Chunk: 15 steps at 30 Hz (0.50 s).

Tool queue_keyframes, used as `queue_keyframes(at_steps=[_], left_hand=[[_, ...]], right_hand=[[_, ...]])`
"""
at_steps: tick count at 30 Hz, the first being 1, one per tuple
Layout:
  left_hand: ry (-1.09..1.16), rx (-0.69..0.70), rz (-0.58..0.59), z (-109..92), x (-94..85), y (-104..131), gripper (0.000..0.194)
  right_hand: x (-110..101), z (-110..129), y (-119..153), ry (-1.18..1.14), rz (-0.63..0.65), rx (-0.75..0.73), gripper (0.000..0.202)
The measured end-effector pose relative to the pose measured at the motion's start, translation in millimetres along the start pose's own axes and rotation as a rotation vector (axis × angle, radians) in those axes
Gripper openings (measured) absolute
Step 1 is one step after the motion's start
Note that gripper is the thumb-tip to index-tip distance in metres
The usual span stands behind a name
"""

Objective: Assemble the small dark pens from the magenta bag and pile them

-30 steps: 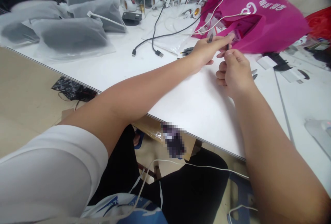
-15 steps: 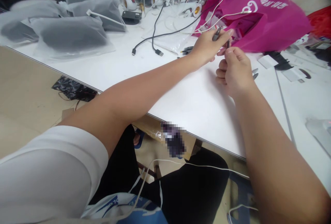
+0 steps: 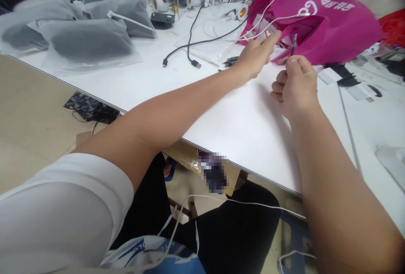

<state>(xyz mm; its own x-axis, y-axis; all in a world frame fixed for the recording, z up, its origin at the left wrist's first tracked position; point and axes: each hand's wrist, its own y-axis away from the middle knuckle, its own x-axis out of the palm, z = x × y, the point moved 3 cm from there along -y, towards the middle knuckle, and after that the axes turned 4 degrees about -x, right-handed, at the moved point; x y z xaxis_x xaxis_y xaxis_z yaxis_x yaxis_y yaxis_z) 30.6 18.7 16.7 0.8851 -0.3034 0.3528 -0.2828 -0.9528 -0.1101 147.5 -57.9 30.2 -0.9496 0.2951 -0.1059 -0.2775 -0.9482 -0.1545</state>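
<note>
A slim dark pen-like piece (image 3: 294,44) stands up from my right hand (image 3: 299,82), pinched between thumb and forefinger, the other fingers curled in. To its left, my left hand (image 3: 255,58) reaches over the white table (image 3: 228,113) with fingers stretched toward the mouth of a pink bag (image 3: 344,29). Nothing shows between those fingers, though their far side is hidden. Inside the bag's mouth are small white and red items, partly covered by my left hand.
Frosted bags (image 3: 87,44) with dark contents lie at the left. A black cable (image 3: 190,44) and white cables cross the table toward the pink bag. White lamp sockets (image 3: 158,2) stand behind. White adapters (image 3: 360,91) are at the right.
My right hand has moved right, away from my left, with the dark piece now showing upright. The dark pen-like thing seen at my left hand earlier no longer shows there.
</note>
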Motion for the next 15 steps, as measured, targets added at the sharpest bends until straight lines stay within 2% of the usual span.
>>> queue_keyframes(at_steps=[1,4,9,12,15], left_hand=[[-0.015,-0.014,0.032,5.3,1.3,-4.3,0.047],[-0.048,-0.009,0.025,15.4,3.7,-15.0,0.047],[-0.096,-0.02,-0.019,12.5,4.7,-15.6,0.045],[0.04,-0.121,-0.068,3.4,1.2,-4.7,0.047],[0.269,-0.271,-0.165,-3.5,-2.3,7.2,0.063]], right_hand=[[0.2,0.0,0.1,-0.004,-0.005,0.003,0.031],[0.8,0.1,0.8,-0.008,-0.012,0.017,0.03],[3.0,0.1,3.2,0.005,0.035,0.05,0.033],[4.5,-0.3,3.8,-0.013,0.048,0.084,0.034],[6.5,1.1,5.4,-0.004,0.054,0.092,0.034]])
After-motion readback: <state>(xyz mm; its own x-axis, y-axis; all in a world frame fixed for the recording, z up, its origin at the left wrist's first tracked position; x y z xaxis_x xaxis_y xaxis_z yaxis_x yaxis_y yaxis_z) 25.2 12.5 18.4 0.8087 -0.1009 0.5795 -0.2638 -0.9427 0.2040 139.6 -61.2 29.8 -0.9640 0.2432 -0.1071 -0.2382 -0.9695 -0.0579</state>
